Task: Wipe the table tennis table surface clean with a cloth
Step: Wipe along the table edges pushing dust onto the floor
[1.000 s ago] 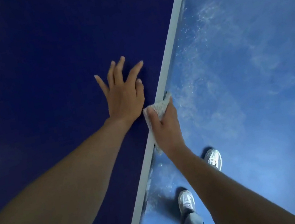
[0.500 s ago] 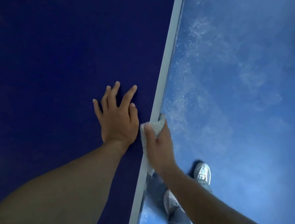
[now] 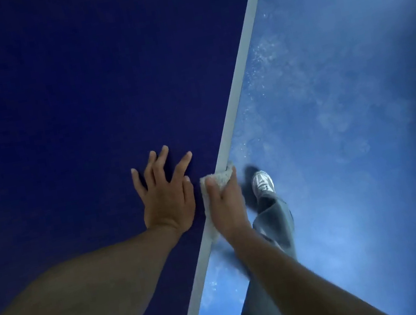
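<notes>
The right hand (image 3: 228,206) is gripping the cloth (image 3: 218,178), curled over it and pressing it onto the desk's (image 3: 53,106) pale edge. The left hand (image 3: 167,200) is lying flat beside it, fingers (image 3: 183,165) spread. The cloth is looking soft, light and limp, so bunching it under the palm is probably working best.

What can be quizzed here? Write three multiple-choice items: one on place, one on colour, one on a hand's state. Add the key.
1. Where is the cloth? A. on the table's white edge line; B. at mid-table; C. on the floor.
2. What colour is the table top? A. green; B. dark blue; C. red.
3. How is the left hand? A. gripping the cloth; B. flat on the table, fingers spread; C. clenched.
Key: 1 A, the right hand holds the cloth over the edge line. 2 B, the top is dark blue. 3 B, its straight fingers rest on the top.
</notes>
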